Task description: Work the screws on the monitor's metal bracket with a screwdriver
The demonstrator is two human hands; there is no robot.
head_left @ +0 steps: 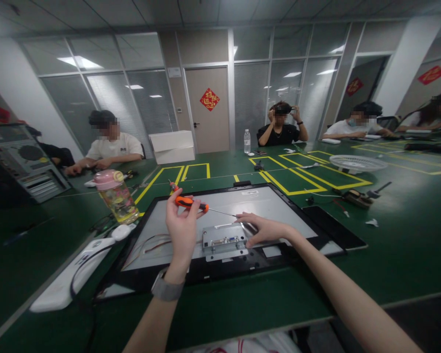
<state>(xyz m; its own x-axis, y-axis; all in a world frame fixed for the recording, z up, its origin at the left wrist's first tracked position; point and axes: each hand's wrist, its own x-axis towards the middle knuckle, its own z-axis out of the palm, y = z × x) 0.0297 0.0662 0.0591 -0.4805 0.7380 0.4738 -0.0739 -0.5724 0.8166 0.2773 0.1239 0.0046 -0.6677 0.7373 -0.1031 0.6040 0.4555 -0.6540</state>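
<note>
My left hand [183, 223] grips an orange and black screwdriver [191, 203], its shaft pointing right toward my other hand. Near the screwdriver's tip is my right hand [262, 229], fingers stretched out over the right side of a metal bracket box [224, 240] with video ports on its front edge. I cannot tell whether those fingertips touch the tip. Both hands are above a flat display panel [290, 215] with a black frame, lying back side up on the green table. Thin wires [152, 243] run across the panel's left part to the box.
Left of the panel lie a white power strip [75, 274], a pink-lidded bottle [115, 198] and an open computer case [25, 162]. A black flat piece [332, 226] is at its right. Beyond are a white box [172, 147], a water bottle [247, 141] and several seated people.
</note>
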